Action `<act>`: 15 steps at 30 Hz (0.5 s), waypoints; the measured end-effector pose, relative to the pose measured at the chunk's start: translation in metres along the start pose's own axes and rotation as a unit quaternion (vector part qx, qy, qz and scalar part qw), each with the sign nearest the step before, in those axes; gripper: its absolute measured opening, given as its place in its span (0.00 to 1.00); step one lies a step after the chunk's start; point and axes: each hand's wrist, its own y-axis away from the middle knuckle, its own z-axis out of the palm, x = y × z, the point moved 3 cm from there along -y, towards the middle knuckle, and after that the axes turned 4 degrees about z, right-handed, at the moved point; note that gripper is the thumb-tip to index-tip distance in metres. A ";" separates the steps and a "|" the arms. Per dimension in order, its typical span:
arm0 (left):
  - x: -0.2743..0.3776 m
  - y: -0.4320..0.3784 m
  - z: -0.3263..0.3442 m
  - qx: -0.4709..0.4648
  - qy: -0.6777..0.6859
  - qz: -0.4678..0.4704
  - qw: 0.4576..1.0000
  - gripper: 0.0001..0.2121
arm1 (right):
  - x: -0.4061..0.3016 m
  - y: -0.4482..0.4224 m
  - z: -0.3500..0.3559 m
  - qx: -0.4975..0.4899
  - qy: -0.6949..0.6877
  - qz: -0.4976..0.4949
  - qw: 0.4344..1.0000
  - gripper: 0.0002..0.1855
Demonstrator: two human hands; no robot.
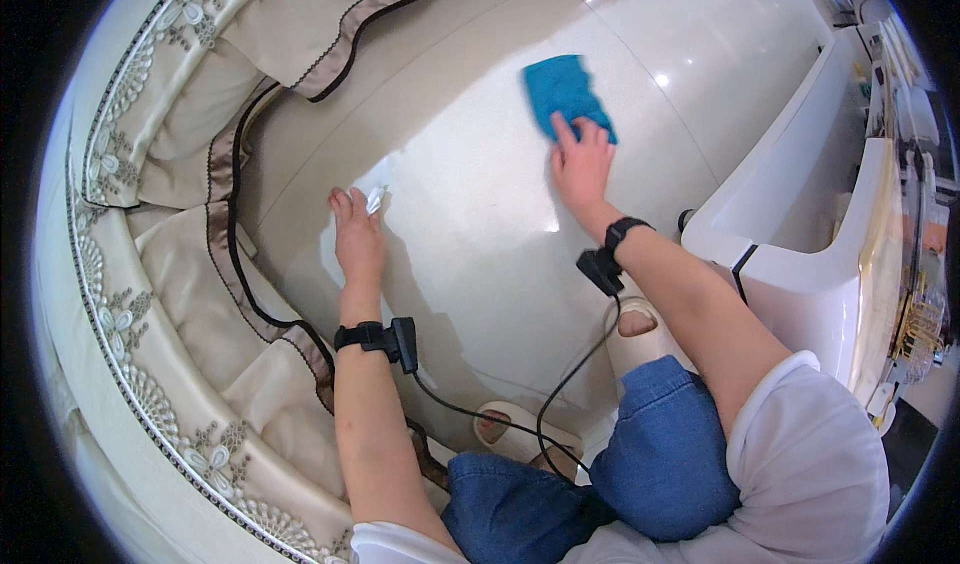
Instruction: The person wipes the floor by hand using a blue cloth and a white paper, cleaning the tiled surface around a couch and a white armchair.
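Observation:
My right hand presses its fingertips on the near end of a teal cloth, which lies flat on the glossy tiled floor; whether the fingers pinch it cannot be told. To the left, my left hand is low over the floor, back upwards. A small white crumpled piece, like tissue, shows beside its fingers and appears held between them and the thumb. Each wrist wears a black strap with a small black box, and black cables run from the boxes to my lap.
A beige ruffled bed skirt with lace and dark trim curves along the left. White furniture with an open compartment stands at the right, small items beyond it. My slippered feet are on the floor close to me, near the cables.

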 end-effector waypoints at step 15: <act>0.000 0.001 -0.007 -0.007 0.004 0.014 1.000 0.22 | -0.047 0.056 -0.006 -0.122 -0.112 -0.278 0.946 0.26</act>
